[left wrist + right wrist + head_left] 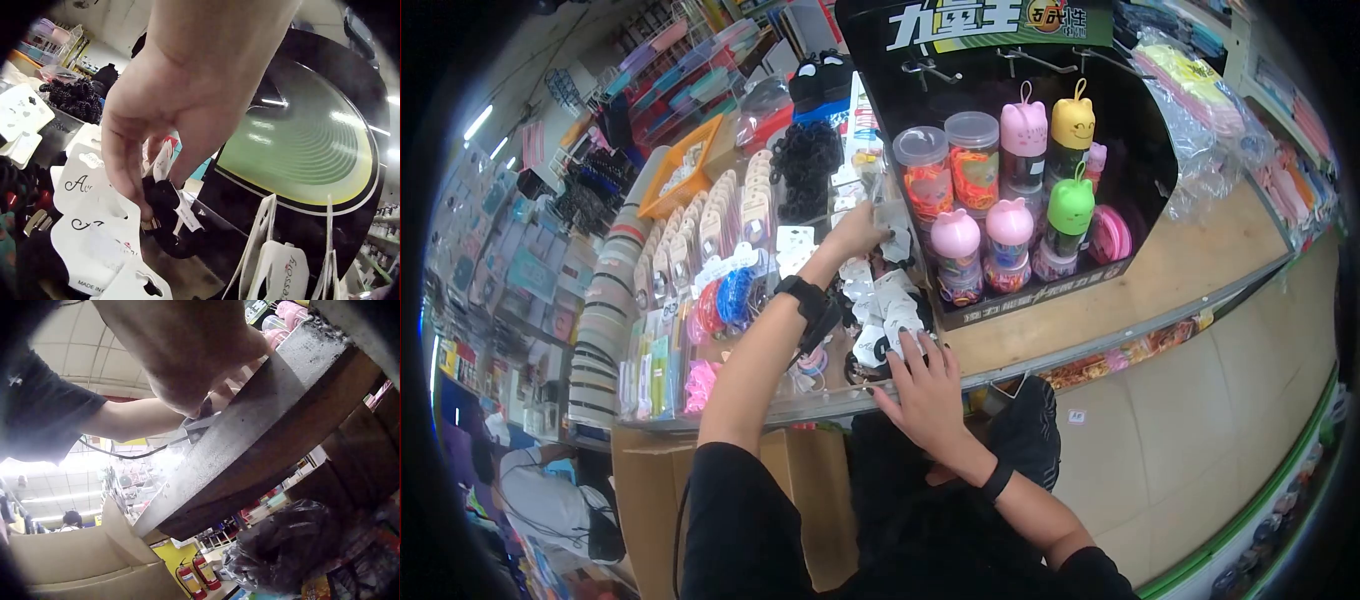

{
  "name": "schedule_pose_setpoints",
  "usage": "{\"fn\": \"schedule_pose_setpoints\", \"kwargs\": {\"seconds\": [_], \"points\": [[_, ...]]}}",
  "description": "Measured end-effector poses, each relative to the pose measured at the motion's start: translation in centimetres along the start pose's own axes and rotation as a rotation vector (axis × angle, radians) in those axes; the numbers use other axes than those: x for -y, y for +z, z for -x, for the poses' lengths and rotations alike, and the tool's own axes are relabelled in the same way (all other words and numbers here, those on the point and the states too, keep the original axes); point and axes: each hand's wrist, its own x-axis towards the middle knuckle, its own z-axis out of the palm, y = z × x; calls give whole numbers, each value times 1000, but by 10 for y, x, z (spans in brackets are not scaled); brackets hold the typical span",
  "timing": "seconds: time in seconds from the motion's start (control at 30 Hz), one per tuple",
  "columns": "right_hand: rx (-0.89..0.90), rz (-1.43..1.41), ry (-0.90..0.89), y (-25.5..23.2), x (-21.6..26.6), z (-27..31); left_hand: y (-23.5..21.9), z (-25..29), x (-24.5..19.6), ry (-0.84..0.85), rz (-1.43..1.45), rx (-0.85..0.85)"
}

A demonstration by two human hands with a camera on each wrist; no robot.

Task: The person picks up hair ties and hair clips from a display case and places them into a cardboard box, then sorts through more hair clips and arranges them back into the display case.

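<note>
In the head view my left hand (862,235) reaches into the far part of a bin of carded hair accessories. The left wrist view shows that hand's fingers and thumb pinching a black hair tie (167,215) with a gold-coloured piece and a small white tag (187,212). White cards (94,219) with printed lettering stand right beside it. My right hand (925,390) lies with fingers spread over the near end of the bin, fingertips at white cards (885,315) and black bands. In the right wrist view its fingers are mostly hidden behind the counter edge (250,431).
To the right stands a black display box (1040,290) with jars and animal-shaped bottles. Left of the bin are coiled black hair ties (805,165), blue bands (735,295) and carded goods. A cardboard box (810,500) sits below the counter, and a person (550,505) is at lower left.
</note>
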Motion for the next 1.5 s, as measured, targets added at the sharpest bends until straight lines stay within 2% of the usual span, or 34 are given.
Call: {"fn": "schedule_pose_setpoints", "kwargs": {"seconds": [0.13,0.2,0.23,0.33,0.47,0.53,0.57,0.63,0.67,0.73,0.87,1.03,1.07,1.17,1.27,1.4,1.47,1.5], "points": [[-5,15,-8,0,0,0,1,-3,7,-20,-89,-70],[0,19,-12,0,0,0,3,1,7,13,-347,-247],[1,23,-12,-1,0,0,2,3,6,-3,-373,-228],[-9,25,-17,1,0,0,0,1,7,-79,-311,-169],[-3,40,-19,0,1,0,1,-9,18,-63,-164,-143],[1,45,-10,0,1,0,3,-4,11,-79,-172,-277],[2,48,-12,0,1,0,2,-3,8,-77,-169,-279],[0,51,-4,2,1,1,-2,2,0,-105,-201,-111],[0,53,-5,2,1,1,-1,4,-3,-104,-199,-112],[5,56,-4,1,1,0,3,4,-2,-75,-302,-222],[4,55,-2,3,1,1,-6,-1,4,-59,-285,-115],[-5,45,-9,2,0,0,-20,5,2,64,-120,4],[-5,45,-8,3,0,0,-21,5,1,65,-120,5],[-21,39,-12,3,0,0,-26,10,-9,-4,133,153],[-14,41,-15,3,0,0,-13,2,-1,-75,123,141],[-15,44,-9,3,0,0,6,-4,11,-59,181,60],[-18,44,-4,4,0,0,6,-6,10,-95,109,39],[-21,48,-6,4,0,0,6,-5,8,-87,-22,7]]}}
